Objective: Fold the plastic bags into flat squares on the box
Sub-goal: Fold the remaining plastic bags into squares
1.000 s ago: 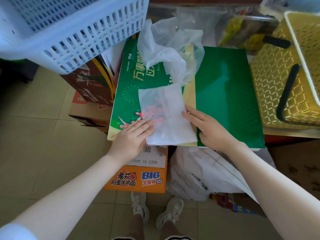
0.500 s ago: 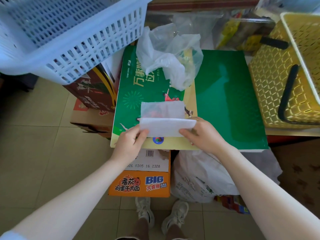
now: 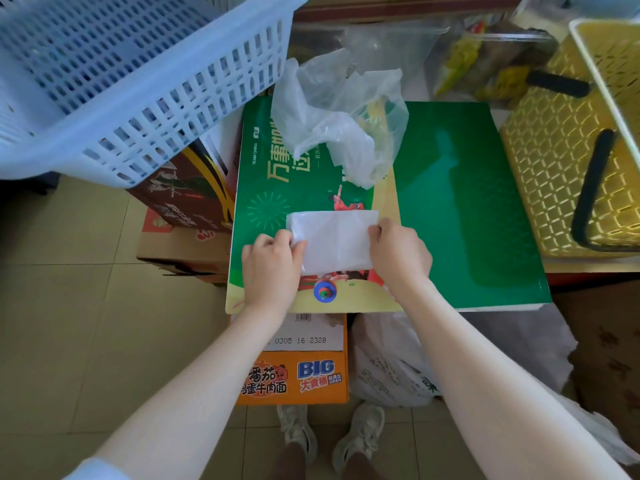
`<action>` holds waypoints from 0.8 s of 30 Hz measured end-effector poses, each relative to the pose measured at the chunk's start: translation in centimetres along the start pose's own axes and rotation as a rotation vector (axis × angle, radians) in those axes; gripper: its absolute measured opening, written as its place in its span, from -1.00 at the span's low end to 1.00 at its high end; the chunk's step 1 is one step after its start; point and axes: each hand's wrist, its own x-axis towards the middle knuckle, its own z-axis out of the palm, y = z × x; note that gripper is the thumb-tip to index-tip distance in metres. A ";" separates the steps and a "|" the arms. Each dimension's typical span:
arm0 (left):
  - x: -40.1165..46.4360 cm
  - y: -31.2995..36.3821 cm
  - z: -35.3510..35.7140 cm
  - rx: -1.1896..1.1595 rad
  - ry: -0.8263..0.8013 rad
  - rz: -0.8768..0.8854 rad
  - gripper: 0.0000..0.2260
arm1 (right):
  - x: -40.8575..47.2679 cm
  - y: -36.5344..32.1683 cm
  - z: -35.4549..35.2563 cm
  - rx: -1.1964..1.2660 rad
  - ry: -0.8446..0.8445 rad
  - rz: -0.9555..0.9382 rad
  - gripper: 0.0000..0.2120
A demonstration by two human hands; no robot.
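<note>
Folding step: left hand (image 3: pixel 272 263) & right hand (image 3: pixel 398 252) pinched folded bag (image 3: pixel 332 242) flat on box (image 3: pixel 467 202). Next probably needs another crease; crumpled bags (image 3: pixel 336 116) waited at far side.

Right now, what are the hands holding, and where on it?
The folded plastic bag on the green box: left hand pinches its left edge, right hand its right edge.

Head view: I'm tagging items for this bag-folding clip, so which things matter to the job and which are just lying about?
Job:
- folded bag, pinched at its ends by the left hand and right hand
- crumpled bag, unfolded
- green box

Lying about:
- blue basket
- yellow basket
- orange carton
</note>
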 end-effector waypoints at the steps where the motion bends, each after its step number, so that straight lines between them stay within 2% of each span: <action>1: 0.0 0.0 0.0 0.036 0.004 0.017 -0.82 | 0.1 -0.1 0.0 -0.017 0.005 0.010 -0.78; 4: 0.4 -0.5 0.2 0.124 0.029 0.132 -0.58 | 0.1 -0.5 -0.1 -0.085 0.030 0.004 -0.72; 7: 1.2 -1.5 0.8 0.252 -0.010 0.488 -0.58 | -0.2 -0.8 0.6 -0.226 0.108 -0.064 -0.74; 8: 1.5 -1.8 0.9 0.289 -0.053 0.553 -0.58 | -0.3 -0.9 0.8 -0.275 0.127 -0.086 -0.77; 10: 2.1 -2.1 0.7 0.319 -0.195 0.554 -0.54 | -0.4 -0.8 1.2 -0.324 0.135 -0.089 -0.81; 12: 2.2 -2.2 0.2 0.332 -0.345 0.513 -0.38 | -0.3 -0.4 1.3 -0.318 0.144 -0.047 -0.84; 14: 2.1 -2.5 0.0 0.345 -0.394 0.503 -0.24 | -0.2 -0.1 1.0 -0.342 0.256 -0.044 -0.94; 16: 2.1 -2.6 0.2 0.333 -0.385 0.485 -0.19 | -0.5 -0.5 0.5 -0.408 0.453 -0.142 -0.90; 17: 2.1 -2.5 0.3 0.313 -0.384 0.473 -0.17 | -0.6 -0.8 0.6 -0.400 0.524 -0.251 -0.95; 18: 2.1 -2.4 0.2 0.299 -0.389 0.462 -0.16 | -0.8 -1.2 1.0 -0.355 0.529 -0.382 -0.86; 21: 2.4 -2.8 0.1 0.267 -0.385 0.476 -0.18 | -1.5 -2.6 2.8 -0.279 0.346 -0.671 -0.58; 24: 2.5 -3.3 0.1 0.291 -0.401 0.514 -0.23 | -1.1 -1.5 3.8 -0.320 0.117 -0.630 -0.45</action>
